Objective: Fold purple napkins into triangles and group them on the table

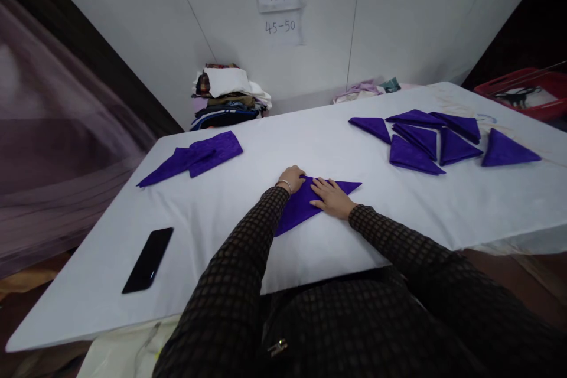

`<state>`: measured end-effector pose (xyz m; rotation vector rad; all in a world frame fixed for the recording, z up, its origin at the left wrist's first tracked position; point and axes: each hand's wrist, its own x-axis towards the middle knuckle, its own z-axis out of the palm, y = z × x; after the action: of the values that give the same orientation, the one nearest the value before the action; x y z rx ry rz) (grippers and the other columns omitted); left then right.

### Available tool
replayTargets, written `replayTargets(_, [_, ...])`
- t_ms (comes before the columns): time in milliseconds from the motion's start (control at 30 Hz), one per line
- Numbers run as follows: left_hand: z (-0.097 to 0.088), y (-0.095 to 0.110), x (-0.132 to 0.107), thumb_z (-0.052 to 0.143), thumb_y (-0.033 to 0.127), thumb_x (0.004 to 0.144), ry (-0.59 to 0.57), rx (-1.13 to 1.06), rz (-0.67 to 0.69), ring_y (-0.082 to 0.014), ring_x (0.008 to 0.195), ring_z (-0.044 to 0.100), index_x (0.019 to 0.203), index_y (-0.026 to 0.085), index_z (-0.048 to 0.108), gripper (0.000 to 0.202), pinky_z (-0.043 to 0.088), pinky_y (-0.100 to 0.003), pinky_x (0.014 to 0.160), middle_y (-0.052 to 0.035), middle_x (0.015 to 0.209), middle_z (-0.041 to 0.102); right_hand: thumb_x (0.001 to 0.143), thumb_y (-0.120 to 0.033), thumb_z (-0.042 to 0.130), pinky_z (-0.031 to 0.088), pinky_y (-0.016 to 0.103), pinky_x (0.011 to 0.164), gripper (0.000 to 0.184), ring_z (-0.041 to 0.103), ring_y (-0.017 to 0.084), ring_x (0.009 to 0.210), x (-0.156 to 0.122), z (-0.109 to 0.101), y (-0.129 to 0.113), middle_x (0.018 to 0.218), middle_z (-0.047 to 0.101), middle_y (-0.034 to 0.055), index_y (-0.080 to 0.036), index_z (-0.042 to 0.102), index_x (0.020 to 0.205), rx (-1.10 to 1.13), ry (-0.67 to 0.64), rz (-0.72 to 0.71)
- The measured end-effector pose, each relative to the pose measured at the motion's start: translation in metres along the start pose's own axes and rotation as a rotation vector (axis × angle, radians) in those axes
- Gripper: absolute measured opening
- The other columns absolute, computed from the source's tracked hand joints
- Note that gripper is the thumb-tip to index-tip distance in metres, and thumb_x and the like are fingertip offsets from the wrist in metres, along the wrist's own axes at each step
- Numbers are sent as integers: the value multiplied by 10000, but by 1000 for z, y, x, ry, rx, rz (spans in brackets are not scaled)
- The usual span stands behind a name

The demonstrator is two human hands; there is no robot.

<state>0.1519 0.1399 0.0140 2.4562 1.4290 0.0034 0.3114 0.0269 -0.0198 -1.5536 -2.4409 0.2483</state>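
Note:
A purple cloth napkin (297, 212), folded into a triangle, lies on the white tablecloth right in front of me. My left hand (291, 178) is at its upper left edge, fingers curled in on the cloth; the fingertips are partly hidden. Across the napkin's right part, my right hand (333, 198) rests flat with the fingers spread, pressing on the fabric. One pointed corner sticks out to the right, past the right hand. The left forearm covers part of the napkin's left side.
Several folded purple triangles (414, 153) are grouped at the right. To the left lie more purple napkins (216, 152), overlapping, and a black phone (148, 260). A clothes pile (228, 97) stands by the wall. A red basket (544, 109) is at far right.

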Motion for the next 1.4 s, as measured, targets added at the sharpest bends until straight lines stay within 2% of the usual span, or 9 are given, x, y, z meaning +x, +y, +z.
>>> replayTargets(133, [-4,-2,11,617,300,785,-70,-13,-75,-194,1018,599,1032,207,689,274,445,-263,857,-68,1098,676,927,-531,358,203,492,1103,630,252,290,1382,1,1,6,1471,347,168,-108,423,1389,-25,3,-48])
replayTargets(267, [-10,-13,5,643,305,758,-118,-45,-173,-164,896,633,937,211,710,213,455,-225,740,-41,985,713,927,-505,391,167,518,1107,590,248,296,1382,16,-5,25,1465,369,143,-132,439,1381,-52,-36,-200])
replayTargets(467, [-8,-31,-42,646,336,748,-102,-93,-306,-155,782,634,839,194,711,181,440,-228,654,-33,852,718,924,-388,439,146,549,1101,465,258,303,1377,39,-13,44,1434,429,108,-194,494,1344,5,-37,-329])
replayTargets(633, [5,-33,-82,614,382,784,-32,-128,-355,-165,810,614,857,195,679,212,438,-251,688,-36,871,691,876,-146,383,241,525,1089,518,244,232,1390,-9,-8,29,1431,439,87,-203,422,1390,254,63,-420])
replayTargets(733, [14,-31,-93,617,345,797,135,-140,-285,-163,864,591,992,185,626,253,443,-263,742,-52,991,643,816,-100,428,267,529,1079,574,255,224,1386,-51,-7,19,1398,476,106,-194,428,1382,328,68,-500])
replayTargets(833, [21,-29,-97,580,219,816,292,-56,-61,-183,922,561,980,189,618,171,433,-302,803,-64,1002,611,814,-101,452,264,519,1083,525,274,217,1379,-77,-8,7,1358,516,125,-170,484,1333,314,53,-542])
replayTargets(967, [25,-22,-99,468,62,814,239,75,191,-217,980,528,893,233,659,268,391,-375,849,-61,980,642,820,-116,472,250,499,1096,469,294,211,1370,-81,-10,-8,1331,543,126,-165,540,1281,275,27,-552])
replayTargets(1167, [21,-25,-106,463,89,812,250,63,173,-238,1053,501,934,264,685,309,331,-438,925,-50,1014,678,815,-124,459,250,508,1098,470,317,210,1359,-72,-7,-16,1338,537,124,-175,549,1273,229,1,-591])
replayTargets(1400, [22,-36,-112,453,102,813,286,71,182,-234,1057,512,989,268,691,339,331,-434,942,-37,1052,683,831,-160,450,275,491,1094,441,334,207,1349,-82,-2,-17,1333,543,117,-162,550,1261,214,25,-596])
